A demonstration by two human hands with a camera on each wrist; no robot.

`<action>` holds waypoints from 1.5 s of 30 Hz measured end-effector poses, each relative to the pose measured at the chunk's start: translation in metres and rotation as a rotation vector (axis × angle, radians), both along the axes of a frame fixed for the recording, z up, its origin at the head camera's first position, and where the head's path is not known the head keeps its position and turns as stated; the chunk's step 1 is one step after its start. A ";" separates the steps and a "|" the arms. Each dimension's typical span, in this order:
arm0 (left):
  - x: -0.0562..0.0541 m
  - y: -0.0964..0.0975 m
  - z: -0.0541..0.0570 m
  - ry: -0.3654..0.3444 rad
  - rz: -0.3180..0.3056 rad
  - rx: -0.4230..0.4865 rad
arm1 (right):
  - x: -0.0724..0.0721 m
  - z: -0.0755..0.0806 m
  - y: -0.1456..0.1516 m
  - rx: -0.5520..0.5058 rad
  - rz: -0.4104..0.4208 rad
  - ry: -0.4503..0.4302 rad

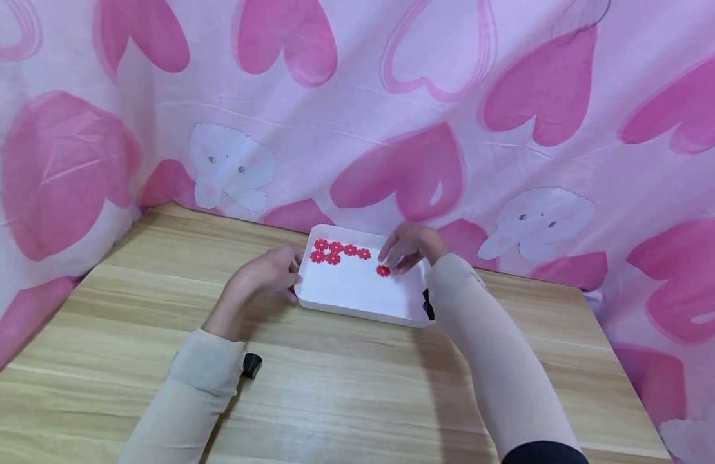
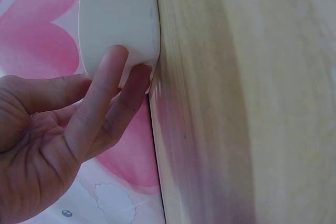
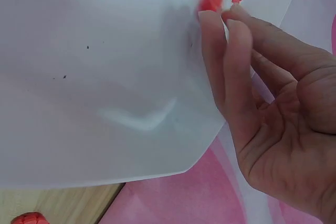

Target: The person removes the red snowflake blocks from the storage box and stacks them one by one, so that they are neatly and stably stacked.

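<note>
At the left end of the white plastic tray (image 1: 357, 290), the left hand (image 1: 268, 272) holds its rim, fingers against the outer wall. Inside the tray's back-left part lie 6 red flower-shaped pieces (image 1: 336, 247) in 2 rows, 4 behind and 2 in front. Over the tray's right half, 1 separate red flower piece (image 1: 383, 271) is pinched in the right hand's (image 1: 414, 245) fingertips.

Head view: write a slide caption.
Left hand on a white tray, right hand pinching a red flower-shaped piece, six more inside.
</note>
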State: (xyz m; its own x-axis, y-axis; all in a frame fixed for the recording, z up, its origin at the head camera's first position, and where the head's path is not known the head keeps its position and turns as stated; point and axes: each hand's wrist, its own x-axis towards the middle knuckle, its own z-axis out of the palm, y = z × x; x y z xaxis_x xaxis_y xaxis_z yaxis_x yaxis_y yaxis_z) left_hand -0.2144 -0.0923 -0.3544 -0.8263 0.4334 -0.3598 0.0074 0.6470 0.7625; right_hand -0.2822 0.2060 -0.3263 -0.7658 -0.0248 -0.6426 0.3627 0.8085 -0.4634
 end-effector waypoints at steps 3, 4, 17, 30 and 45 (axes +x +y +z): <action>0.000 0.001 0.001 0.011 -0.010 -0.004 | 0.001 -0.001 0.002 -0.002 -0.009 -0.003; 0.000 0.001 0.001 0.015 -0.012 -0.007 | 0.001 -0.001 0.002 0.000 -0.014 -0.008; -0.003 -0.002 0.004 0.007 -0.017 0.024 | 0.005 -0.005 -0.012 0.225 0.254 -0.029; -0.004 0.001 0.001 0.005 -0.019 0.012 | 0.001 -0.015 -0.005 0.233 0.286 0.012; -0.002 0.000 0.000 -0.005 -0.021 0.012 | 0.005 -0.009 0.006 -0.008 0.157 0.067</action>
State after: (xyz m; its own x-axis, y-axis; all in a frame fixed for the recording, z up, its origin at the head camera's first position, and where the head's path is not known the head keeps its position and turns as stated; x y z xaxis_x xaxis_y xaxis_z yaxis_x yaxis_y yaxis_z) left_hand -0.2160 -0.0926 -0.3540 -0.8152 0.4547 -0.3588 0.0169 0.6378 0.7700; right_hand -0.2776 0.2123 -0.3352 -0.7933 -0.1527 -0.5894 0.2001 0.8488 -0.4893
